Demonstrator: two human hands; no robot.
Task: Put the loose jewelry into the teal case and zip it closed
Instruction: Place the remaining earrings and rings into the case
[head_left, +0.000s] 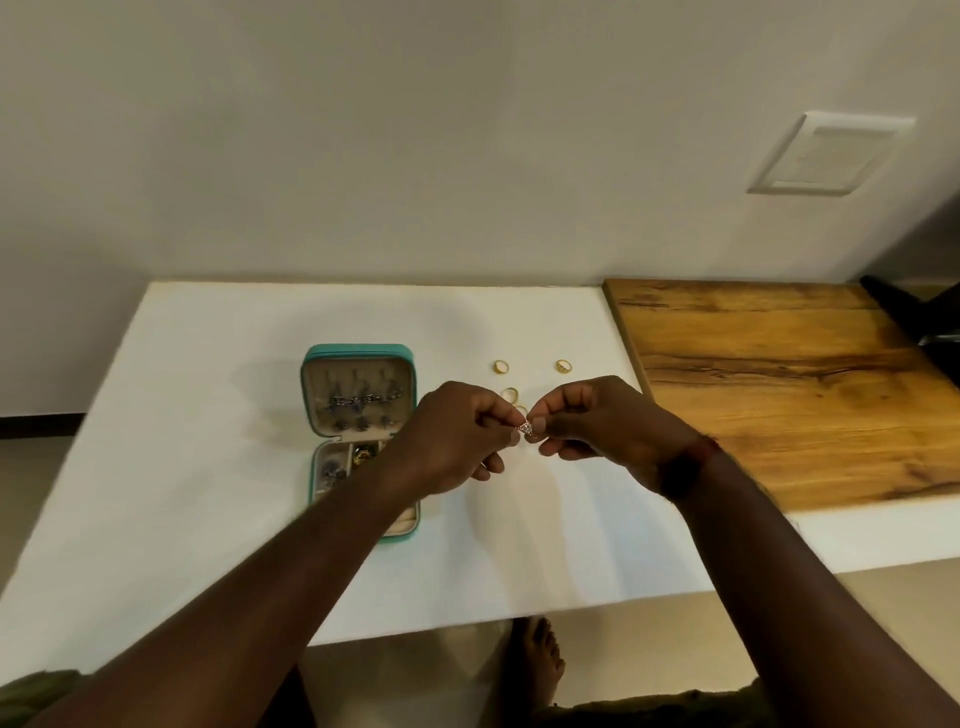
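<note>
1. Soft, even light fills your view; the flat white tabletop (208, 415) reads bright, nearly washed out.
2. Pale, diffuse shadows lie on it just nearer you than the grip.
3. The small stone-set jewel (525, 427) pinched between your left hand (457, 436) and right hand (597, 421) glints but lacks sharp detail.
4. The small gold rings (501, 367) just beyond the grip look soft.
5. Table edges bow toward the frame borders.

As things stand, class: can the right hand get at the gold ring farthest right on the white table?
Probably yes: the gold ring lies on bare table just beyond the right hand, nothing between. But that hand, with the left hand, pinches a small jewel it must free first.
</note>
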